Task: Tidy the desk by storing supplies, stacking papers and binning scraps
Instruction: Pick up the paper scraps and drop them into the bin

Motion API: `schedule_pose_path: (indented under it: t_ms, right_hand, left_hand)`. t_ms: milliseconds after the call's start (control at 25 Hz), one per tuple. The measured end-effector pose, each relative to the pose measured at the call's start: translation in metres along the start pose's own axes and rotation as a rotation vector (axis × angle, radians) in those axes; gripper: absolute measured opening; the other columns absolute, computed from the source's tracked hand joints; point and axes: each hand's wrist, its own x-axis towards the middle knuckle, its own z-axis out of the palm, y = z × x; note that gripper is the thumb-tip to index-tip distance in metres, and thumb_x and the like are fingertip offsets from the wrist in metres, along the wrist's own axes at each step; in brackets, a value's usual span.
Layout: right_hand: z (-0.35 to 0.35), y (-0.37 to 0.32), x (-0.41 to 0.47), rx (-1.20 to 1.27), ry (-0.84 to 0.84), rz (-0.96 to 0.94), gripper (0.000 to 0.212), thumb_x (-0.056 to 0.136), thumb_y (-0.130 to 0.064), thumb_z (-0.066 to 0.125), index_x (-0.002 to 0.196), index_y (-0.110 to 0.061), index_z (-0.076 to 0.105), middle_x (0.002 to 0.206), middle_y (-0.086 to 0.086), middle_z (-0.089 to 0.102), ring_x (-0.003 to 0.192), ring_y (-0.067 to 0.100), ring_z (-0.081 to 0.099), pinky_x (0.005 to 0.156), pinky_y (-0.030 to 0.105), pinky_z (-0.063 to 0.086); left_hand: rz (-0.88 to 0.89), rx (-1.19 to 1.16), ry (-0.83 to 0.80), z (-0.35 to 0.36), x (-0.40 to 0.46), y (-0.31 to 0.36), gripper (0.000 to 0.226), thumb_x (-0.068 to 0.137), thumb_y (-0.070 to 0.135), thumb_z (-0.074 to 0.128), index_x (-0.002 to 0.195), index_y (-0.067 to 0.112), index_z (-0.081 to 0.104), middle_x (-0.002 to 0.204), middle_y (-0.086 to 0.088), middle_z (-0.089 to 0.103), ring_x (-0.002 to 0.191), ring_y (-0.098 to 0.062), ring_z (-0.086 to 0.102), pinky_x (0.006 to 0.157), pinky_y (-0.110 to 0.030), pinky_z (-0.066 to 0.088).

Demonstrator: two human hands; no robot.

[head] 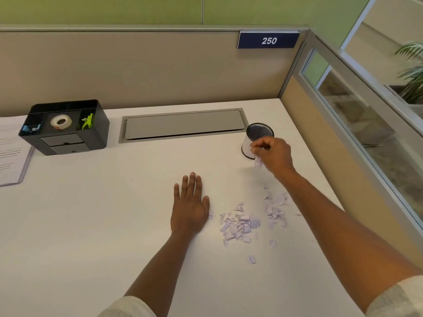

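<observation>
Several torn paper scraps [242,223] lie scattered on the white desk [91,225] at centre right. My right hand [274,155] grips a few scraps just in front of a small round mesh bin [259,131] near the back right of the desk. My left hand [190,202] rests flat on the desk, fingers straight, just left of the scraps. A black desk organiser [96,131] at the back left holds a tape roll [61,121], a green clip [88,121] and blue clips [31,128]. A stack of printed papers [11,152] lies at the far left edge.
A grey cable hatch [183,124] is set into the desk at the back centre. Beige partition walls [160,69] close off the back and the right side, with a glass panel [370,124] on the right. A sign reading 250 [268,40] hangs on the back partition.
</observation>
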Motion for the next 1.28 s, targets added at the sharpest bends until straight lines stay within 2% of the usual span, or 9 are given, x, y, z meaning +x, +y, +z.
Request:
schedule_pose_path:
  t_ms: [80,200,320,520,640,760,920,1080,1280]
  right_hand:
    - [-0.01,-0.008,0.027,-0.008,0.07,-0.022,0.004,0.08,-0.012,0.077,0.083,-0.013,0.076,0.068,-0.002,0.068,0.054,-0.002,0.057,0.061,0.013,0.047]
    - [-0.019,-0.017,0.062,-0.001,0.122,-0.058,0.006,0.079,-0.01,0.076,0.08,-0.016,0.075,0.066,-0.007,0.065,0.054,0.002,0.058,0.063,0.021,0.049]
    - [-0.017,-0.021,0.083,0.006,0.172,-0.073,0.014,0.078,-0.008,0.074,0.075,-0.021,0.073,0.064,-0.01,0.067,0.048,-0.004,0.057,0.06,0.017,0.048]
    - [-0.004,-0.016,0.096,0.016,0.177,-0.09,0.007,0.081,-0.008,0.071,0.082,-0.014,0.074,0.083,0.001,0.074,0.068,0.009,0.064,0.07,0.023,0.054]
    - [-0.001,-0.009,0.094,-0.059,0.133,-0.091,0.006,0.084,-0.008,0.069,0.086,-0.011,0.074,0.081,0.002,0.072,0.058,0.006,0.062,0.073,0.027,0.056]
    - [-0.003,-0.001,0.088,-0.14,0.091,-0.083,0.02,0.085,0.001,0.059,0.092,-0.01,0.075,0.088,0.004,0.074,0.057,-0.003,0.062,0.071,0.02,0.055]
    - [-0.006,0.0,0.085,-0.175,0.069,-0.099,0.027,0.085,0.005,0.054,0.095,-0.008,0.075,0.098,0.005,0.075,0.088,0.013,0.066,0.07,0.007,0.042]
    - [-0.009,-0.005,0.084,-0.169,0.079,-0.133,0.031,0.089,0.003,0.048,0.094,-0.009,0.075,0.097,0.0,0.073,0.088,0.011,0.061,0.066,0.002,0.036]
    - [-0.012,-0.01,0.065,-0.085,0.122,-0.224,0.038,0.084,0.01,0.04,0.091,-0.005,0.074,0.088,-0.001,0.07,0.083,0.01,0.062,0.074,0.008,0.044]
  left_hand:
    - [0.001,0.005,0.009,0.0,0.0,0.0,0.066,0.101,0.039,0.021,0.16,0.012,0.008,0.168,-0.007,0.001,0.156,-0.025,-0.001,0.126,-0.048,0.003]
    - [0.003,0.005,0.014,0.001,0.001,0.0,0.067,0.1,0.04,0.018,0.16,0.012,0.008,0.168,-0.006,0.001,0.155,-0.025,0.0,0.126,-0.048,0.003]
    - [0.001,0.007,0.017,0.001,0.001,0.0,0.067,0.1,0.04,0.017,0.16,0.012,0.008,0.168,-0.006,0.0,0.155,-0.024,-0.001,0.126,-0.047,0.002]
    - [-0.002,-0.001,0.015,0.001,0.001,0.0,0.065,0.102,0.038,0.024,0.16,0.013,0.009,0.168,-0.006,0.001,0.156,-0.024,-0.001,0.126,-0.047,0.003]
    - [-0.004,0.0,0.015,0.001,0.001,0.0,0.065,0.102,0.038,0.024,0.16,0.014,0.008,0.168,-0.005,0.001,0.156,-0.024,-0.001,0.126,-0.047,0.004]
    - [-0.005,0.009,0.007,0.0,0.001,0.0,0.064,0.103,0.038,0.023,0.16,0.015,0.007,0.168,-0.005,0.0,0.156,-0.023,-0.002,0.126,-0.047,0.004]
    - [-0.008,0.015,-0.004,0.0,0.001,0.0,0.064,0.104,0.038,0.022,0.16,0.015,0.004,0.168,-0.004,-0.003,0.155,-0.023,-0.005,0.126,-0.047,0.002]
    - [-0.012,0.023,-0.009,-0.001,0.002,0.001,0.065,0.102,0.039,0.016,0.16,0.015,0.004,0.168,-0.004,-0.003,0.155,-0.023,-0.004,0.126,-0.046,0.002]
    - [-0.008,0.023,-0.014,-0.003,0.001,0.001,0.064,0.102,0.039,0.015,0.16,0.014,0.002,0.168,-0.004,-0.004,0.155,-0.023,-0.006,0.126,-0.047,0.002]
